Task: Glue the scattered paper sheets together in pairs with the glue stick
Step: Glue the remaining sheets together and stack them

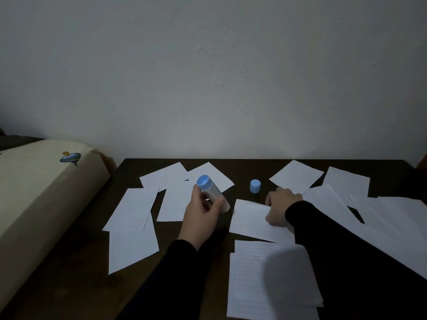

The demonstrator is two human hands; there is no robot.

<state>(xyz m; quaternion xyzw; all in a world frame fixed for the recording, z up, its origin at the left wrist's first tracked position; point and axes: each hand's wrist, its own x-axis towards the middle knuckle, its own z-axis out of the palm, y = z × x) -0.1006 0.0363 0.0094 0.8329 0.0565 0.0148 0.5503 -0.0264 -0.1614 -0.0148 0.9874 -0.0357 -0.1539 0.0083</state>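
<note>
My left hand grips the glue stick, a grey tube with a blue end turned up and its glue end tilted down to the right, just above the table. Its blue cap stands apart on the dark table. My right hand rests with curled fingers on the right part of a white sheet in the middle. Several more white sheets lie scattered: a group at the left, lined sheets stacked in front, and others at the right and at the back.
The dark wooden table stands against a pale wall. A cream cushion or mattress edge with a small blue print runs along the table's left side.
</note>
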